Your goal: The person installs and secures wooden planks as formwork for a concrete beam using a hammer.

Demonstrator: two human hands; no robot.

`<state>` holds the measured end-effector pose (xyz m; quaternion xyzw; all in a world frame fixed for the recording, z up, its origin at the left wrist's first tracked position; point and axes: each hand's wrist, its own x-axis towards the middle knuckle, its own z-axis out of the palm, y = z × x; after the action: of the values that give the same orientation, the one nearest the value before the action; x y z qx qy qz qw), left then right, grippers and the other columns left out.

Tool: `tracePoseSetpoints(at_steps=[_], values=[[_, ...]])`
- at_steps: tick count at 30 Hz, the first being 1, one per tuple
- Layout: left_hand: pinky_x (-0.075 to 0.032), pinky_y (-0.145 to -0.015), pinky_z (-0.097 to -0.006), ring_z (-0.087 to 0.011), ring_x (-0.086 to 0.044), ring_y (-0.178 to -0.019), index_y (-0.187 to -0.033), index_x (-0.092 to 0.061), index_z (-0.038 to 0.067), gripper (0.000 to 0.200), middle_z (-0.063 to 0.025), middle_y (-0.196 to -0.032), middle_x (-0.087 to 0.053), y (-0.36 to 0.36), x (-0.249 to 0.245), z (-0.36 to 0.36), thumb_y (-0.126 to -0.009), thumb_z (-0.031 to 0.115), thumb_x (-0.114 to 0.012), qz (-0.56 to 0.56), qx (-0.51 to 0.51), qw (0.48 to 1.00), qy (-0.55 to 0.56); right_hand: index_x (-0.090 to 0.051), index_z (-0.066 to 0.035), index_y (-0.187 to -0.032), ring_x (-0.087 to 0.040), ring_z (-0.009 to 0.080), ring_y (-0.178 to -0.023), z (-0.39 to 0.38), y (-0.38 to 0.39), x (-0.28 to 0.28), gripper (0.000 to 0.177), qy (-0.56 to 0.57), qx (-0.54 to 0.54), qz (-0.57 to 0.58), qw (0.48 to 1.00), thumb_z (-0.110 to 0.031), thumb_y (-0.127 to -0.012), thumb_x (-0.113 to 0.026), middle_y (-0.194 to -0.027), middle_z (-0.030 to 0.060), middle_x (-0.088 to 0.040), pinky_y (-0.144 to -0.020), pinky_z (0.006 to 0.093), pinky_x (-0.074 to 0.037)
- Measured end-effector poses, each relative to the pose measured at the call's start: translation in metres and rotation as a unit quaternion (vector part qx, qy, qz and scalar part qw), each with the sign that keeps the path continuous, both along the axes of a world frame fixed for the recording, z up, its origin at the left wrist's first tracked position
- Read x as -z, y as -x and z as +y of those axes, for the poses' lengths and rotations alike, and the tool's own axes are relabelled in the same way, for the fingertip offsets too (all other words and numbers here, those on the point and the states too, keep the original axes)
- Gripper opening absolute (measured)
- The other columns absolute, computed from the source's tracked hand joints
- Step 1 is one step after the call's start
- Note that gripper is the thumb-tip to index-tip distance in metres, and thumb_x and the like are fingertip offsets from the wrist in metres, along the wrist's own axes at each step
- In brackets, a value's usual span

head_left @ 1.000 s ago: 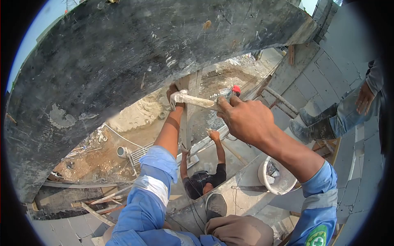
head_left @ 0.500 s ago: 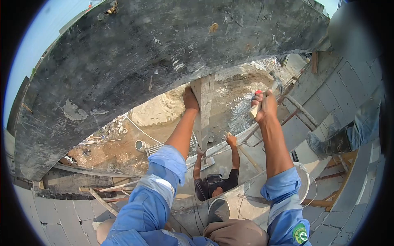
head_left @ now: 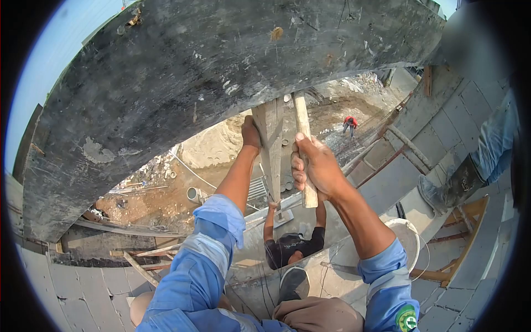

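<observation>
My left hand (head_left: 250, 133) grips the left edge of a grey wooden post (head_left: 271, 146), just under a large dark panel (head_left: 221, 55). The post's top end meets the panel's lower edge. To its right, my right hand (head_left: 319, 166) is closed around the pale wooden handle of a hammer (head_left: 301, 113). The handle stands nearly upright, and the hammer's head is at its far end, close to the panel edge and only partly visible. Below, a co-worker in a dark shirt (head_left: 290, 247) has one hand at the post's lower end; the other hand is hidden behind my hammer.
A white bucket (head_left: 406, 235) stands by my right forearm. At the right is another person's boot (head_left: 437, 193). Far below, a person in red (head_left: 349, 123) is on the ground near a sand pile (head_left: 213, 146). Grey blocks (head_left: 94, 290) form the surface at lower left.
My right hand has swung the hammer left and toward the post, from being raised at the right. My left hand stays on the post. The person in red below is now uncovered.
</observation>
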<state>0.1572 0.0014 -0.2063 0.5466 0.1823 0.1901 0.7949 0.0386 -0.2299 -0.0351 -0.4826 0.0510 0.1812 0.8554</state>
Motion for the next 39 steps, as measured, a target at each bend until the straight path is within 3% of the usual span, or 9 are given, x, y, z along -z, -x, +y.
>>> tracePoseSetpoints(at_steps=[1, 5, 9, 13, 19, 30, 33, 37, 39], values=[[-0.042, -0.070, -0.0348, -0.0199, -0.054, -0.071, -0.080, -0.065, 0.000, 0.043, -0.0090, -0.076, -0.061, 0.000, 0.000, 0.005, -0.090, 0.034, -0.042, 0.004, 0.004, 1.000, -0.004, -0.044, -0.011, -0.095, -0.041, 0.0081, -0.046, 0.005, 0.011, -0.006, 0.028, 0.095, -0.175, -0.016, 0.980, -0.038, -0.101, -0.047, -0.062, -0.0035, -0.040, -0.040, 0.0235, -0.038], [-0.042, -0.067, -0.0338, -0.0175, -0.053, -0.069, -0.076, -0.065, 0.003, 0.038, -0.0063, -0.075, -0.061, -0.008, 0.003, 0.007, -0.088, 0.033, -0.044, 0.011, -0.003, 1.000, 0.025, -0.045, -0.010, -0.093, -0.040, 0.0082, -0.045, -0.070, -0.018, 0.005, 0.029, 0.152, -0.129, -0.048, 0.979, -0.038, -0.101, -0.047, -0.061, -0.0037, -0.039, -0.039, 0.0234, -0.038], [-0.042, -0.067, -0.0335, -0.0178, -0.054, -0.070, -0.078, -0.065, 0.003, 0.038, -0.0077, -0.075, -0.061, -0.001, 0.005, 0.004, -0.089, 0.032, -0.043, 0.049, -0.002, 0.998, -0.033, -0.045, -0.009, -0.092, -0.040, 0.0068, -0.046, -0.058, -0.044, 0.025, 0.030, -0.129, 0.184, 0.016, 0.974, -0.037, -0.101, -0.047, -0.061, -0.0044, -0.039, -0.038, 0.0233, -0.035], [-0.043, -0.068, -0.0327, -0.0188, -0.054, -0.070, -0.080, -0.061, 0.006, 0.034, -0.0064, -0.077, -0.059, -0.004, -0.005, 0.008, -0.090, 0.032, -0.042, 0.043, 0.035, 0.997, 0.044, -0.046, -0.008, -0.094, -0.037, 0.0045, -0.044, -0.013, 0.006, -0.008, 0.033, 0.039, -0.204, 0.011, 0.978, -0.040, -0.101, -0.046, -0.061, -0.0050, -0.040, -0.037, 0.0222, -0.034], [-0.044, -0.070, -0.0332, -0.0185, -0.057, -0.074, -0.082, -0.057, 0.010, 0.031, -0.0055, -0.076, -0.057, -0.004, -0.003, 0.011, -0.094, 0.032, -0.040, 0.057, 0.051, 0.996, 0.039, -0.047, -0.009, -0.094, -0.033, 0.0034, -0.040, -0.042, -0.025, 0.023, 0.034, -0.127, 0.046, 0.038, 0.990, -0.043, -0.100, -0.046, -0.058, -0.0058, -0.038, -0.033, 0.0197, -0.031], [-0.046, -0.077, -0.0333, -0.0194, -0.059, -0.082, -0.091, -0.061, 0.006, 0.032, -0.0078, -0.089, -0.062, -0.003, 0.001, 0.013, -0.095, 0.028, -0.039, -0.012, 0.126, 0.989, 0.081, -0.046, -0.008, -0.093, -0.037, 0.0033, -0.043, -0.015, 0.001, 0.014, 0.033, 0.001, 0.022, 0.040, 0.999, -0.041, -0.100, -0.046, -0.060, -0.0057, -0.039, -0.035, 0.0197, -0.032], [-0.046, -0.078, -0.0343, -0.0206, -0.059, -0.082, -0.093, -0.060, 0.006, 0.032, -0.0078, -0.090, -0.062, 0.007, 0.009, 0.012, -0.096, 0.028, -0.036, -0.006, 0.135, 0.988, 0.071, -0.045, -0.009, -0.093, -0.038, 0.0039, -0.044, -0.024, 0.011, 0.017, 0.033, 0.047, -0.213, -0.017, 0.976, -0.041, -0.101, -0.045, -0.061, -0.0057, -0.039, -0.036, 0.0211, -0.032], [-0.047, -0.078, -0.0343, -0.0202, -0.059, -0.081, -0.090, -0.059, 0.007, 0.030, -0.0070, -0.088, -0.061, -0.001, -0.002, 0.014, -0.097, 0.027, -0.037, -0.025, 0.121, 0.990, 0.070, -0.045, -0.010, -0.093, -0.036, 0.0066, -0.041, -0.005, -0.005, 0.019, 0.031, -0.079, 0.037, 0.028, 0.996, -0.040, -0.100, -0.048, -0.059, -0.0043, -0.039, -0.036, 0.0236, -0.033], [-0.047, -0.077, -0.0336, -0.0199, -0.059, -0.081, -0.091, -0.059, 0.007, 0.029, -0.0073, -0.089, -0.061, -0.006, -0.007, 0.016, -0.097, 0.025, -0.037, -0.022, 0.121, 0.991, 0.060, -0.045, -0.009, -0.092, -0.037, 0.0058, -0.042, 0.000, 0.019, 0.015, 0.032, 0.013, -0.187, -0.010, 0.982, -0.040, -0.101, -0.047, -0.059, -0.0049, -0.039, -0.036, 0.0227, -0.034]])
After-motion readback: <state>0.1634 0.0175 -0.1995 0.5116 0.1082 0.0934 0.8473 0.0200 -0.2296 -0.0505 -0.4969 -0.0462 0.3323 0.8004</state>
